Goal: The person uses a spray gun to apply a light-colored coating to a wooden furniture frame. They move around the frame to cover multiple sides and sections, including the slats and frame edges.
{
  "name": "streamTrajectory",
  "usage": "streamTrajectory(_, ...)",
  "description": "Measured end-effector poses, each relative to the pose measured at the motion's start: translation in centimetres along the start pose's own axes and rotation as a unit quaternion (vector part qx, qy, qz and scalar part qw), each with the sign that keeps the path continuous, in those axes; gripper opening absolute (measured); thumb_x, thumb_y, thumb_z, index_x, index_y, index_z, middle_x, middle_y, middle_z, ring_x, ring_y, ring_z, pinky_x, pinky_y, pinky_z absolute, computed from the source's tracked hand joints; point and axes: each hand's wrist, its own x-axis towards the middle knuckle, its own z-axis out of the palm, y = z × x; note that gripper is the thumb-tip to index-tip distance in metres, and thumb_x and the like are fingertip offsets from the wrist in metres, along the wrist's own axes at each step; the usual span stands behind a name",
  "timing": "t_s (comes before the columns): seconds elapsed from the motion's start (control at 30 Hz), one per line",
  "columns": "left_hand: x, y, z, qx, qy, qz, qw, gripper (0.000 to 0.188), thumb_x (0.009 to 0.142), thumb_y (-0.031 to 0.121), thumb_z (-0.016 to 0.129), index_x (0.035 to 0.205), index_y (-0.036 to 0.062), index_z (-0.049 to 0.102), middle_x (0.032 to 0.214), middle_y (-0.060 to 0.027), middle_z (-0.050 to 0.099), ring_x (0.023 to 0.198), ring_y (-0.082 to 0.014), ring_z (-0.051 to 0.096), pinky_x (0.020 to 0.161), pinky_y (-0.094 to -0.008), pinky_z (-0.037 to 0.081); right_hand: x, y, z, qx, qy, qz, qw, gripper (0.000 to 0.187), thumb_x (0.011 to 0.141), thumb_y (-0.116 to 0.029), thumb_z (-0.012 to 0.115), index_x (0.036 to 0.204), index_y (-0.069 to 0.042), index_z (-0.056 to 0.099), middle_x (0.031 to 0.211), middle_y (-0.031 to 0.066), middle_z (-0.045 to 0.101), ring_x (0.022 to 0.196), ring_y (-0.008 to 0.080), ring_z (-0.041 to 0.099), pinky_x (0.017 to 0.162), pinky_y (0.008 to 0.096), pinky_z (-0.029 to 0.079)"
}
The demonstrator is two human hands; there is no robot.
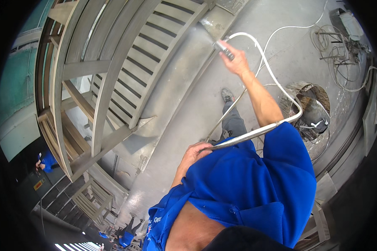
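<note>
My right hand is stretched out ahead, closed around a small dark-and-silver spray gun. A pale mist fans from its nozzle toward the end of a slatted wooden bench. The bench is grey-brown and stands tilted at the left, its curved frame members nearest me. From the gun a white hose loops back past my right elbow and across my front. Down by my waist my left hand grips that hose, its fingers partly hidden behind it.
A dark, round, crusted container stands at my right. Beyond it, tangled hoses lie around a metal stand. A thin hose trails over the grey floor. Another slatted piece and people in blue are at the lower left.
</note>
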Motion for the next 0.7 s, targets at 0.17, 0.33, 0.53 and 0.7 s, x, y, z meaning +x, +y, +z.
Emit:
streamTrajectory(0.17,0.4,1.4,0.2,-0.101,0.006,-0.036,0.994,0.017,0.096,0.008,0.069,0.112,0.0019,0.070,0.102,-0.0122,0.073,0.092,-0.0229,0.069,0.082,-0.0341,0.054,6.5,-1.6,-4.7,-0.085,0.076,0.005,0.993,0.054,0.092,-0.022,0.071,0.143,-0.033,0.060,0.117,0.0178,0.072,0.107,0.0393,0.070,0.090,0.0438,0.057)
streamTrajectory(0.33,-0.3,0.7,-1.1,-0.024,0.035,0.011,0.999,0.018,0.097,0.009,0.068,0.114,0.0017,0.070,0.101,-0.0131,0.073,0.093,-0.0243,0.070,0.082,-0.0350,0.054,6.1,-2.8,-3.0,-0.090,0.120,-0.052,0.987,0.056,0.092,-0.016,0.071,0.145,-0.029,0.058,0.120,0.0188,0.072,0.109,0.0381,0.070,0.092,0.0418,0.057)
streamTrajectory(0.53,-1.1,-3.3,-3.6,0.031,0.031,0.149,0.988,0.021,0.092,0.005,0.073,0.114,0.0043,0.071,0.101,-0.0133,0.074,0.090,-0.0280,0.070,0.082,-0.0360,0.055,-1.0,-4.7,3.0,-0.237,-0.094,-0.041,0.966,0.078,0.083,-0.011,0.073,0.151,-0.039,0.048,0.107,0.0167,0.068,0.095,0.0397,0.070,0.082,0.0464,0.059)
streamTrajectory(0.7,-2.6,-6.9,-6.7,0.013,0.041,0.209,0.977,0.024,0.089,0.003,0.076,0.113,0.0042,0.072,0.101,-0.0132,0.074,0.090,-0.0278,0.070,0.082,-0.0357,0.055,0.2,-10.3,2.8,-0.355,-0.087,-0.058,0.929,0.081,0.083,-0.007,0.069,0.152,-0.041,0.045,0.108,0.0146,0.063,0.096,0.0377,0.070,0.080,0.0478,0.058)
